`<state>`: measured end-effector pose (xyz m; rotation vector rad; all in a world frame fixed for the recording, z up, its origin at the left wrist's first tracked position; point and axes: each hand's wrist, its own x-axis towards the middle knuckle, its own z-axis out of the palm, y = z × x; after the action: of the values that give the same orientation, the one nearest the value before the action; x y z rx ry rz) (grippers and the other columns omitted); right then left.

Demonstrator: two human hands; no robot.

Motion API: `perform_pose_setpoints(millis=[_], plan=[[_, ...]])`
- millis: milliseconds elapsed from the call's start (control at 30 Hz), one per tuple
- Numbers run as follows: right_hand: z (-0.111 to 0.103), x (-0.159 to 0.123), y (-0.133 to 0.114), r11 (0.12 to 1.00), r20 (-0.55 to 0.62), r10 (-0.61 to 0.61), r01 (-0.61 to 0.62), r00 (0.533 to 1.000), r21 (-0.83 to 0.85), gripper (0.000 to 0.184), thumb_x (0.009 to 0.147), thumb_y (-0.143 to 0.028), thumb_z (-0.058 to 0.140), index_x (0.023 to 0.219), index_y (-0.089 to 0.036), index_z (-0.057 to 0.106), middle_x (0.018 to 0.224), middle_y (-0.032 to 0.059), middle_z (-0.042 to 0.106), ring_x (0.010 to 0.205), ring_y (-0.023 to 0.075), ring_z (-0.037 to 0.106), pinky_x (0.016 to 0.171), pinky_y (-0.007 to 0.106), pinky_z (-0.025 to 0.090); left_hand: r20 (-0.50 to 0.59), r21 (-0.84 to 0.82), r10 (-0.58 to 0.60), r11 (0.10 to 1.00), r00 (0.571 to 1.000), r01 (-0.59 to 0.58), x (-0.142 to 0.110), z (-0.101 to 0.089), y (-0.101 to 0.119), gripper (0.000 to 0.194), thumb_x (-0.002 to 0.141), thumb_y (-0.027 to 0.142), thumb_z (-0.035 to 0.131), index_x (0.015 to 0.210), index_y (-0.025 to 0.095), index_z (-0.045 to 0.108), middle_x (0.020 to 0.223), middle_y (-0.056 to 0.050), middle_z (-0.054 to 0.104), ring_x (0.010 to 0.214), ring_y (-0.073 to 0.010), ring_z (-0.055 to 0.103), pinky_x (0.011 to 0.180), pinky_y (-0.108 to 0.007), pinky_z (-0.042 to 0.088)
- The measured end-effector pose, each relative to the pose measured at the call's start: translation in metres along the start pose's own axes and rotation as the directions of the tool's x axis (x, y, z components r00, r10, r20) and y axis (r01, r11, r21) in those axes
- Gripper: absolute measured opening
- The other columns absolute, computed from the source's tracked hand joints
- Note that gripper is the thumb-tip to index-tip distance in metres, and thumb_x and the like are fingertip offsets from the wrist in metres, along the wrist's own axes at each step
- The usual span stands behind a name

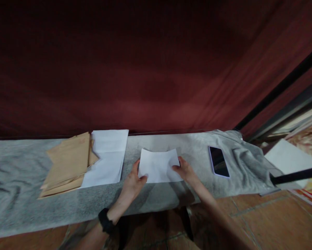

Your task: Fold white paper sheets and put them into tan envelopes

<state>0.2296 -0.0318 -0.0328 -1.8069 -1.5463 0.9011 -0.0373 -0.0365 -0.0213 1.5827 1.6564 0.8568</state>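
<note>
So right now there's a white sheet [159,166] up in front of the person, over the middle of the grey cloth [194,142], and both hands are on it. The left hand [133,182] has its left edge pinched with the thumb on top, and the right hand [185,171] has the right edge the same way, so I'd call both grips closed on the paper. The top edge bows up at the corners, so it isn't lying flat. It looks shorter than the paper in the white stack [106,158] just to the left, so my guess is it's been folded over, but I honestly can't make out a crease or count layers. As for how far along things are, I'd say this one sheet is partway through being handled: it's apart from the stack but not yet set down. There's a fair bit of paper left in that stack, and the brown envelopes [69,159] sit in a messy, fanned pile overlapping its left side, with neither hand on them. I can't tell if any have something inside. The phone [219,162] lies off to the right, untouched.
</note>
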Motion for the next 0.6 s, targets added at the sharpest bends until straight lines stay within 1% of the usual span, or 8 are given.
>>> perform_pose_setpoints(millis=[67, 133, 167, 267, 333, 433, 533, 600], plan=[[0.001, 0.000, 0.000, 0.996, -0.020, 0.013, -0.014, 1.000, -0.085, 0.034, 0.080, -0.019, 0.064, 0.114, -0.020, 0.064, 0.102, 0.0086, 0.075, 0.095, 0.0249, 0.070, 0.082, 0.031, 0.051, 0.070, 0.243, -0.014, 0.970, 0.997, -0.003, -0.006, -0.003, 0.001, 0.077, 0.078, 0.023, 0.068, 0.150, 0.021, 0.041, 0.101, -0.007, 0.076, 0.088, -0.0278, 0.072, 0.081, -0.038, 0.054], [0.002, -0.001, 0.000, 0.987, -0.025, 0.026, -0.030, 0.999, -0.158, 0.039, 0.082, -0.019, 0.065, 0.121, -0.019, 0.062, 0.103, 0.0103, 0.074, 0.097, 0.0261, 0.071, 0.082, 0.032, 0.050, 0.107, 0.460, -0.050, 0.888, 0.993, -0.005, -0.011, -0.008, 0.007, 0.076, 0.085, 0.026, 0.064, 0.155, 0.017, 0.034, 0.096, -0.009, 0.076, 0.087, -0.0295, 0.072, 0.081, -0.039, 0.053], [0.003, -0.001, -0.001, 0.981, -0.023, 0.032, -0.036, 0.999, -0.192, 0.041, 0.083, -0.019, 0.064, 0.123, -0.018, 0.061, 0.103, 0.0108, 0.074, 0.097, 0.0266, 0.071, 0.082, 0.032, 0.050, 0.106, 0.553, -0.028, 0.832, 0.994, -0.036, -0.013, -0.010, 0.010, 0.072, 0.089, 0.027, 0.060, 0.155, 0.015, 0.035, 0.096, -0.011, 0.076, 0.089, -0.0302, 0.072, 0.083, -0.040, 0.052], [0.006, -0.004, -0.002, 0.964, -0.022, 0.039, -0.043, 0.999, -0.262, 0.045, 0.085, -0.019, 0.062, 0.130, -0.018, 0.057, 0.100, 0.0107, 0.074, 0.094, 0.0271, 0.071, 0.082, 0.034, 0.049, 0.077, 0.728, 0.182, 0.661, 0.980, -0.180, -0.017, -0.012, 0.017, 0.054, 0.096, 0.031, 0.051, 0.146, 0.012, 0.048, 0.110, -0.017, 0.072, 0.104, -0.0330, 0.068, 0.093, -0.046, 0.050], [0.008, -0.005, -0.002, 0.957, -0.034, 0.026, -0.034, 0.999, -0.288, 0.047, 0.086, -0.020, 0.061, 0.133, -0.020, 0.056, 0.096, 0.0098, 0.074, 0.091, 0.0278, 0.071, 0.082, 0.036, 0.049, 0.074, 0.752, 0.340, 0.598, 0.938, -0.276, -0.017, -0.008, 0.018, 0.049, 0.097, 0.033, 0.048, 0.141, 0.013, 0.054, 0.125, -0.020, 0.066, 0.117, -0.0351, 0.062, 0.101, -0.050, 0.046], [0.010, -0.008, -0.001, 0.963, -0.075, -0.005, -0.016, 0.997, -0.268, 0.055, 0.085, -0.022, 0.061, 0.140, -0.020, 0.052, 0.091, 0.0100, 0.073, 0.086, 0.0301, 0.070, 0.082, 0.040, 0.049, 0.139, 0.679, 0.502, 0.580, 0.854, -0.451, -0.013, 0.011, 0.015, 0.050, 0.100, 0.038, 0.046, 0.145, 0.015, 0.050, 0.150, -0.018, 0.051, 0.141, -0.0346, 0.044, 0.115, -0.053, 0.036], [0.009, -0.011, 0.002, 0.965, -0.107, -0.070, 0.040, 0.992, -0.259, 0.063, 0.085, -0.024, 0.061, 0.146, -0.021, 0.047, 0.097, 0.0106, 0.072, 0.089, 0.0309, 0.068, 0.084, 0.042, 0.050, 0.243, 0.562, 0.551, 0.591, 0.799, -0.578, -0.009, 0.035, 0.012, 0.054, 0.102, 0.038, 0.041, 0.151, 0.016, 0.042, 0.161, -0.013, 0.040, 0.152, -0.0293, 0.029, 0.123, -0.052, 0.028], [0.006, -0.013, 0.003, 0.947, -0.139, -0.142, 0.093, 0.980, -0.308, 0.067, 0.085, -0.025, 0.061, 0.149, -0.019, 0.044, 0.108, 0.0129, 0.070, 0.099, 0.0322, 0.066, 0.090, 0.044, 0.050, 0.287, 0.522, 0.537, 0.606, 0.793, -0.600, -0.007, 0.047, 0.011, 0.055, 0.102, 0.038, 0.039, 0.152, 0.015, 0.039, 0.161, -0.013, 0.039, 0.152, -0.0274, 0.029, 0.124, -0.051, 0.026]])
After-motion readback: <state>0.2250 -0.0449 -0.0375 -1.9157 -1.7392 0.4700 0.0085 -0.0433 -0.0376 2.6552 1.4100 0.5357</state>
